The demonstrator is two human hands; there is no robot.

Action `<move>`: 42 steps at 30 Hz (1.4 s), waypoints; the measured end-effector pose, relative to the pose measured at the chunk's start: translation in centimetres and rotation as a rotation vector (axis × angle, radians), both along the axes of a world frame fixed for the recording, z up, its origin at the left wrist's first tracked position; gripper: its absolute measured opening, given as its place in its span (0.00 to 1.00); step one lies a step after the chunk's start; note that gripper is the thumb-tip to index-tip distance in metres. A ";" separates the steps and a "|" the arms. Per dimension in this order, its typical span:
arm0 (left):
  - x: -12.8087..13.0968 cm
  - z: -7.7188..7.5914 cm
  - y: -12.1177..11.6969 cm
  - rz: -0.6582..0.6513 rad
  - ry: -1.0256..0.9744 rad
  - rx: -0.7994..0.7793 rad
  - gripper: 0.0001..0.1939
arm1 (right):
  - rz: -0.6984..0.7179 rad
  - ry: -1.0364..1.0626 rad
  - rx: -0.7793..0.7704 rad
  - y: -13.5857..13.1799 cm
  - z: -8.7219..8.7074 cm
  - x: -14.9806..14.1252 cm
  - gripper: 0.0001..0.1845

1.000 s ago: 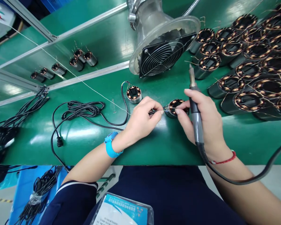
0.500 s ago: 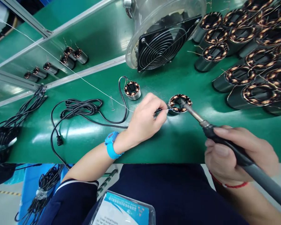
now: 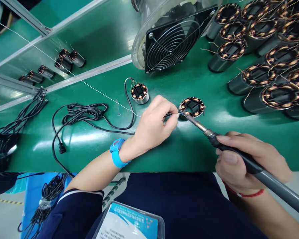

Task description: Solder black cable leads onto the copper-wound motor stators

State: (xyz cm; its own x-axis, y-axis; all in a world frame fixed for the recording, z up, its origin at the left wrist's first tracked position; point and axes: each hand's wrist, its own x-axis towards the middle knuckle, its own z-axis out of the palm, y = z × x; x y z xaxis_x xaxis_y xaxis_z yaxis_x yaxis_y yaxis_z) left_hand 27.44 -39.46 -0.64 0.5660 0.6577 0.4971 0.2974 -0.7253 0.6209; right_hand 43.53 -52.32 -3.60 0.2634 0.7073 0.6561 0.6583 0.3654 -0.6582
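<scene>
My left hand point(image 3: 155, 122), a blue strap on its wrist, pinches the end of a black cable point(image 3: 109, 130). A blue lead shows past the fingertips at the left rim of a copper-wound motor stator point(image 3: 201, 105). Into the same hand runs a thin pale wire point(image 3: 97, 90), which looks like solder wire. My right hand point(image 3: 249, 161) is wrapped around a soldering iron point(image 3: 199, 125). The iron's tip is at the stator's near left rim, close to the blue lead; whether they touch I cannot tell. Another stator point(image 3: 141, 98) with a cable joined to it stands behind my left hand.
A fan with a wire guard point(image 3: 171, 48) stands at the back. Many stators point(image 3: 257, 84) crowd the right side. Bundled cables point(image 3: 15, 124) lie at the left edge, and more point(image 3: 48, 199) hang over a blue bin below the bench. Metal rails point(image 3: 89, 73) run along the back.
The soldering iron's tip has moved left, from over the stator's middle to its left rim near the blue lead. My left hand keeps its pinch. The view has shifted slightly.
</scene>
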 end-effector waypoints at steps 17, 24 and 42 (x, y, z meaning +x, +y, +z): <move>-0.1 0.1 0.1 -0.008 0.023 0.015 0.07 | 0.087 -0.149 0.007 1.5 2.4 -0.3 0.25; -0.1 0.0 0.1 -0.001 0.015 0.025 0.07 | 0.064 -0.046 -0.018 1.7 2.0 -0.5 0.29; -0.8 1.7 1.5 -0.098 0.139 -1.143 0.06 | 0.203 -0.375 -0.312 6.5 4.0 1.7 0.28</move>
State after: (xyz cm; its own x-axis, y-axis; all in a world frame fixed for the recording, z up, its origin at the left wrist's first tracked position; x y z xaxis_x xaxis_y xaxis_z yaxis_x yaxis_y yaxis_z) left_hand 26.65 -37.94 1.09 0.6424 0.6338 -0.4309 0.3884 0.2155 0.8960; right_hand 45.21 -45.81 0.42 -0.1120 0.8965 0.4287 0.8059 0.3344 -0.4886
